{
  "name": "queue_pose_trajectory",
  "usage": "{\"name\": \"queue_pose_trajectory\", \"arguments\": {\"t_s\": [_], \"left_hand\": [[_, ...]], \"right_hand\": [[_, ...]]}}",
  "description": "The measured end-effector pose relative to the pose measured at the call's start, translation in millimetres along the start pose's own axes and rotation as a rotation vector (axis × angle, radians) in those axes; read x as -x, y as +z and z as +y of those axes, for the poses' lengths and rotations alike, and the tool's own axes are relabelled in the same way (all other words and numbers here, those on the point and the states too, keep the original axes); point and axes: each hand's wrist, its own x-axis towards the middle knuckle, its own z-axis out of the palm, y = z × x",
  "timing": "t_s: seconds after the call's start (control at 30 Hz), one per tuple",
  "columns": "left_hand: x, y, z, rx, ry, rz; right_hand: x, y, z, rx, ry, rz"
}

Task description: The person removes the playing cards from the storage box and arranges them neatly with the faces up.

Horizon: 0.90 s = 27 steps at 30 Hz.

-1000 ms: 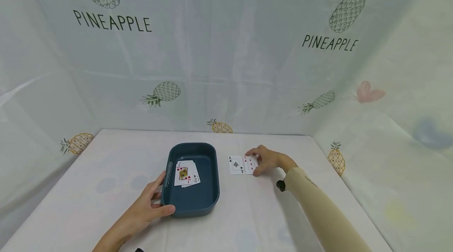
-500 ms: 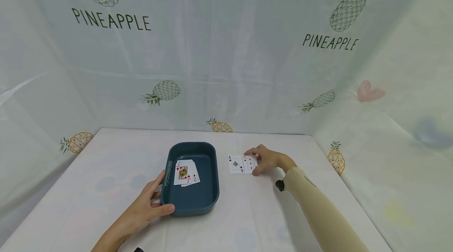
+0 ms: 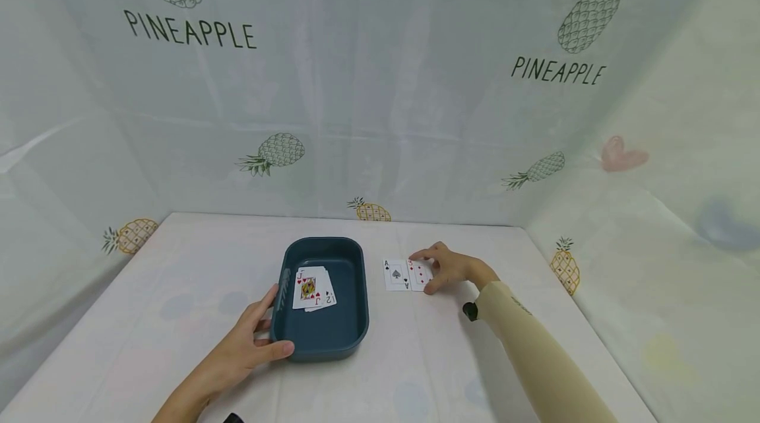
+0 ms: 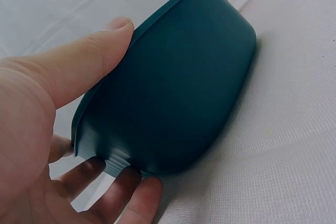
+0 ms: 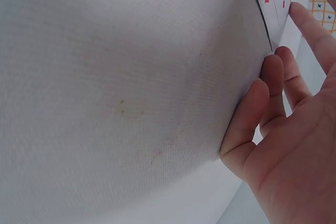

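Observation:
A dark blue-green rectangular tray (image 3: 332, 337) rests on the table, gripped at its near left corner by my left hand (image 3: 252, 347). The thumb (image 4: 94, 59) lies on the near rim, and the fingers curl against the long side. Inside the tray lie a jack of hearts (image 3: 307, 288) and a 2 (image 3: 329, 299) beneath it. Right of the tray, an ace of spades (image 3: 396, 275) lies face up beside a red diamonds playing card (image 3: 418, 276). My right hand (image 3: 454, 269) holds that diamonds card, thumb at its near edge and index finger at its far edge; other fingers bend at the tabletop.
A white cloth covers the table (image 3: 380, 390). Pale curtains printed with pineapples (image 3: 281, 150) rise behind it and along both sides. A black device (image 3: 470, 311) sits at the right wrist, under a beige sleeve (image 3: 534, 350).

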Motion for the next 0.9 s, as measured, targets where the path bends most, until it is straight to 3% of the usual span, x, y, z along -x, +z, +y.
{"name": "queue_pose_trajectory", "arguments": {"t_s": [0.9], "left_hand": [[-1.0,1.5,0.1,-0.008,-0.007,0.008]], "right_hand": [[0.6,-0.1,3.9,-0.012,0.005,0.007]]}}
